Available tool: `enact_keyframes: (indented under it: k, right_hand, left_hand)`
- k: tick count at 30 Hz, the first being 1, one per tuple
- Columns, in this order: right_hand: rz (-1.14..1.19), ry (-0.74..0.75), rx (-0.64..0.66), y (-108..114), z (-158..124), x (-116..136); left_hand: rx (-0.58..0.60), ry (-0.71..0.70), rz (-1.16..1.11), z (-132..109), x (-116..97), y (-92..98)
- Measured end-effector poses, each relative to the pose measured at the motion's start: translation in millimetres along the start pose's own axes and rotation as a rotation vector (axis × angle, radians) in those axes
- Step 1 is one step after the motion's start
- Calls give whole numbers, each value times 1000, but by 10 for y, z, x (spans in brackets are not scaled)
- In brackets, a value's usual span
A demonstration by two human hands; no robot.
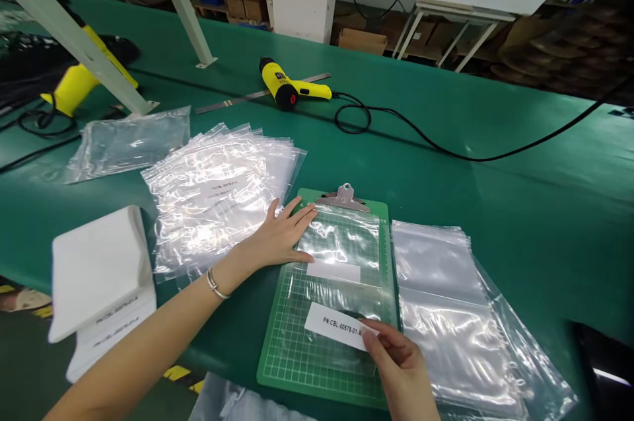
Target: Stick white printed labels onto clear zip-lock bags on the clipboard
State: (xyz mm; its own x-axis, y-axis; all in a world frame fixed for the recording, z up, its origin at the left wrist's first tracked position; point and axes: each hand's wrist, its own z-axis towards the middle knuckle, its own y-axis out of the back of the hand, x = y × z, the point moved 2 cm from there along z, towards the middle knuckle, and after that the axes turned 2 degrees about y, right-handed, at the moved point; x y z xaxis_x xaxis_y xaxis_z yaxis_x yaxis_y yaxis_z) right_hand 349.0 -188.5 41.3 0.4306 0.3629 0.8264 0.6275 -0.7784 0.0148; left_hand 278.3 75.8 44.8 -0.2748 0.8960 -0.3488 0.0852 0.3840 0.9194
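My right hand [399,365] pinches the right end of a white printed label [339,326] over a clear zip bag [347,236]. That bag lies on a green gridded clipboard [282,355], under its metal clip [344,197]. A pale blank rectangle [333,271] shows on the bag above the label. With fingers spread, my left hand [287,234] rests on the upper left of the bag and board. To the left is a fanned pile of clear bags [218,190], the top one bearing printed text. Another stack of clear bags [446,315] lies right of the clipboard.
A folded strip of white labels [99,269] lies at the left table edge. Further back are a yellow heat gun [280,82] with a black cord, a metal ruler [232,102] and another yellow tool [74,87]. A dark device [604,368] sits at the right edge.
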Motion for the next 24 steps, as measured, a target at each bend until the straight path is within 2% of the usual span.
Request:
enact_keyframes:
  k: [6, 11, 13, 16, 24]
  right_hand:
    - [-17, -4, 21, -60, -7, 77]
    - [33, -8, -65, -86, -25, 134]
    - [20, -30, -44, -74, -24, 131]
    - [9, -43, -14, -42, -14, 109]
    - [-57, -14, -69, -25, -26, 100]
  left_hand:
    - [85, -8, -43, -70, 103, 67]
    - [133, -18, -73, -64, 128, 107]
    - [155, -13, -71, -55, 128, 104]
    - [161, -18, -64, -47, 127, 87]
    - [187, -9, -78, -32, 109, 103]
